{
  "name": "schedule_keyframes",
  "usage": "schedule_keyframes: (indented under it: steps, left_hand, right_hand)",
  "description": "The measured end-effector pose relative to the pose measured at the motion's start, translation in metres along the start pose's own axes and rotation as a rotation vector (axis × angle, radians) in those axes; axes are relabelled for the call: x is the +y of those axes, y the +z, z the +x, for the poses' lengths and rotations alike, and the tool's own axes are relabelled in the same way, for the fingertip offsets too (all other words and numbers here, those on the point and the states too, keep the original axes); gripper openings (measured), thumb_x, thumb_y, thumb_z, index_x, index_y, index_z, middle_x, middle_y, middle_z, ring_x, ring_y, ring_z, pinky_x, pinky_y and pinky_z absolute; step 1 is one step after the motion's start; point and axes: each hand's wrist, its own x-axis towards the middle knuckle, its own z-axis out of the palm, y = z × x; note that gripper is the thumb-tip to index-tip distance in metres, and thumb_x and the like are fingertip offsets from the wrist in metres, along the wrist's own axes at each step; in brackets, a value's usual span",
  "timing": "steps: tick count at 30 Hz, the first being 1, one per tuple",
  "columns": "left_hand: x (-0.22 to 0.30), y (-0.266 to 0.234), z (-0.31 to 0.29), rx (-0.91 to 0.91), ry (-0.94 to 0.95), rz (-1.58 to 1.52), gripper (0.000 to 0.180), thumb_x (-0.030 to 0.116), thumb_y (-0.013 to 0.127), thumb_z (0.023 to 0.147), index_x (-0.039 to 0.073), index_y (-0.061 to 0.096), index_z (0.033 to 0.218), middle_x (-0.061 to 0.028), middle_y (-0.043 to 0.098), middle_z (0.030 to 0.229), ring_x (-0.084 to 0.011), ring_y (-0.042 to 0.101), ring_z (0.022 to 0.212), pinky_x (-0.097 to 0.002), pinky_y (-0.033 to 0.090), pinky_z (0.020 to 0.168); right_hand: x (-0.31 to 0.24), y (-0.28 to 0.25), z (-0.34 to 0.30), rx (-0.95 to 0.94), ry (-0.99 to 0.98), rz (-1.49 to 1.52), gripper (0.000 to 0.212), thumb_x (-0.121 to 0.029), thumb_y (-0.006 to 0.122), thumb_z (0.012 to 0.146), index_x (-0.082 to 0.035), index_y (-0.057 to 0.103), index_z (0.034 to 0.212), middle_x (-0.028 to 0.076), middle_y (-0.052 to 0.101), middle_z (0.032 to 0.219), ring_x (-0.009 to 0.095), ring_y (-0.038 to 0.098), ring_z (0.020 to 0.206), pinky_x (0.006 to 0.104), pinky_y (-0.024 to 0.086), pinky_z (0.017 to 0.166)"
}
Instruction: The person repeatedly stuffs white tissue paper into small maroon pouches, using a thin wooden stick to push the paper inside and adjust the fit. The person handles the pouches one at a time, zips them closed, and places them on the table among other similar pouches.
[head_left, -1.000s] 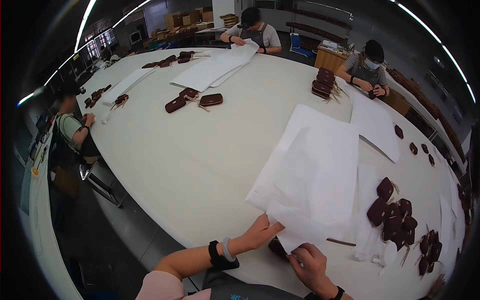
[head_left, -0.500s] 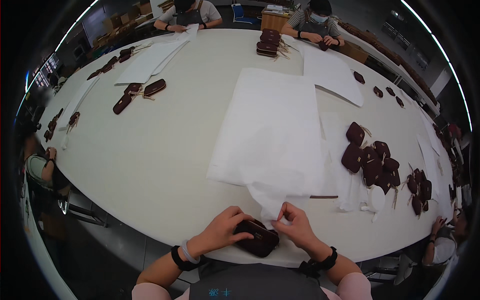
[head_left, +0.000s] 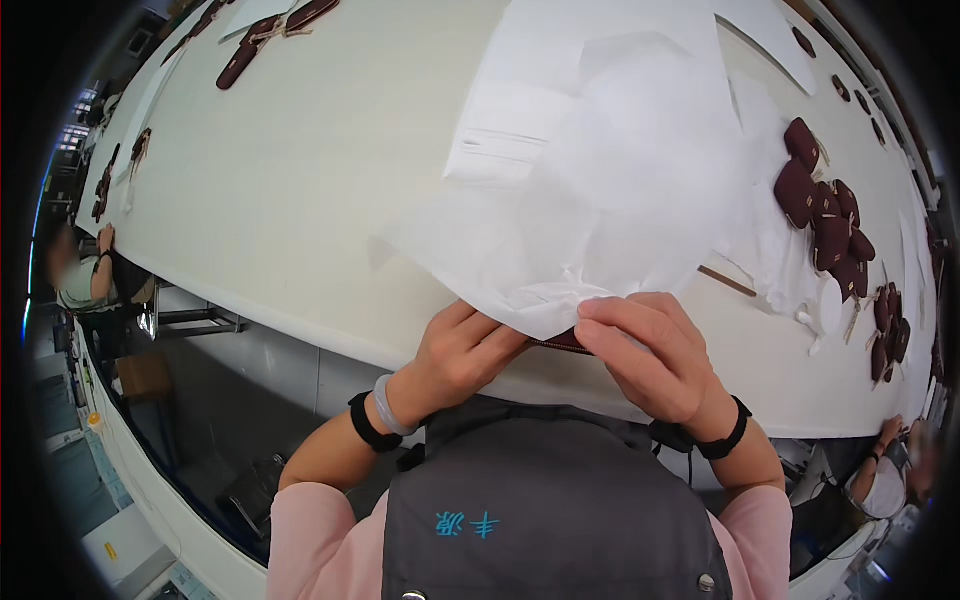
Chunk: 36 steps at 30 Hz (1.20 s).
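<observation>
Close to my body, a dark maroon zip pouch [head_left: 566, 341] shows only as a strip with its zipper edge. A thin white sheet [head_left: 520, 290], crumpled and partly see-through, covers the rest of it. My left hand [head_left: 462, 350] is closed on the pouch's left end, its fingertips hidden beneath the sheet. At the other end, my right hand [head_left: 650, 350] pinches the crumpled sheet against the pouch's edge. Beyond both hands the loose sheet spreads over a pile of flat white sheets [head_left: 500, 125].
Several maroon pouches [head_left: 830, 240] are heaped at the right, next to a white roll [head_left: 829, 304]. A brown strip [head_left: 728, 281] lies nearer. More pouches [head_left: 237, 65] rest at the far left of the pale table [head_left: 330, 200]. Other people sit at the left and right edges.
My view has tipped downward. The thin sheet has been drawn over the pouch, which was mostly uncovered before. My right hand has moved from holding the sheet's corner to the pouch's right end.
</observation>
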Motion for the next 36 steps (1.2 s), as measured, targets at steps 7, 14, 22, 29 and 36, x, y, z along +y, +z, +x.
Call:
schedule_keyframes:
  steps: [7, 14, 22, 29, 36]
  left_hand:
    - [0.007, -0.007, 0.008, 0.007, -0.12, -0.072, 0.043, -0.002, 0.085, 0.063, -0.001, 0.071, 0.104, -0.0111, 0.073, 0.101, -0.0314, 0.068, 0.092, -0.038, 0.057, 0.078]
    - [0.001, -0.005, 0.007, -0.044, -0.174, -0.133, 0.04, -0.002, 0.081, 0.072, 0.001, 0.067, 0.11, -0.0118, 0.069, 0.106, -0.0341, 0.066, 0.101, -0.0381, 0.055, 0.081]
    - [-0.008, -0.003, 0.0, -0.101, -0.236, -0.229, 0.059, 0.01, 0.087, 0.073, 0.003, 0.064, 0.126, -0.0133, 0.059, 0.118, -0.032, 0.064, 0.097, -0.0392, 0.054, 0.084]
    - [-0.008, -0.012, 0.018, -0.193, -0.021, 0.036, 0.049, 0.024, 0.09, 0.067, 0.009, 0.072, 0.11, -0.0099, 0.053, 0.119, -0.0284, 0.055, 0.107, -0.0373, 0.053, 0.082]
    - [-0.001, -0.022, 0.024, 0.019, 0.078, -0.048, 0.042, 0.034, 0.086, 0.075, 0.006, 0.071, 0.104, -0.008, 0.061, 0.111, -0.0268, 0.059, 0.091, -0.0364, 0.049, 0.076]
  right_hand:
    - [0.0, -0.013, 0.002, -0.408, 0.039, -0.084, 0.038, -0.001, 0.069, 0.073, 0.009, 0.067, 0.109, 0.018, 0.064, 0.123, 0.025, 0.061, 0.08, 0.0304, 0.051, 0.064]
    - [-0.017, -0.023, 0.009, -0.671, 0.184, -0.15, 0.045, -0.005, 0.065, 0.077, -0.002, 0.065, 0.122, 0.012, 0.064, 0.123, 0.018, 0.058, 0.065, 0.0298, 0.046, 0.054]
    - [0.007, -0.029, 0.016, -0.894, 0.324, -0.06, 0.057, 0.001, 0.06, 0.078, -0.005, 0.054, 0.134, 0.011, 0.066, 0.106, 0.028, 0.067, 0.068, 0.0364, 0.05, 0.056]
    - [0.014, -0.024, 0.015, -0.77, 0.351, 0.066, 0.032, -0.004, 0.064, 0.082, -0.004, 0.064, 0.115, 0.011, 0.065, 0.096, 0.028, 0.065, 0.067, 0.0369, 0.047, 0.051]
    - [0.006, -0.02, 0.003, -0.558, 0.302, 0.126, 0.026, -0.002, 0.065, 0.079, -0.005, 0.065, 0.105, 0.01, 0.066, 0.1, 0.028, 0.065, 0.077, 0.0377, 0.047, 0.054]
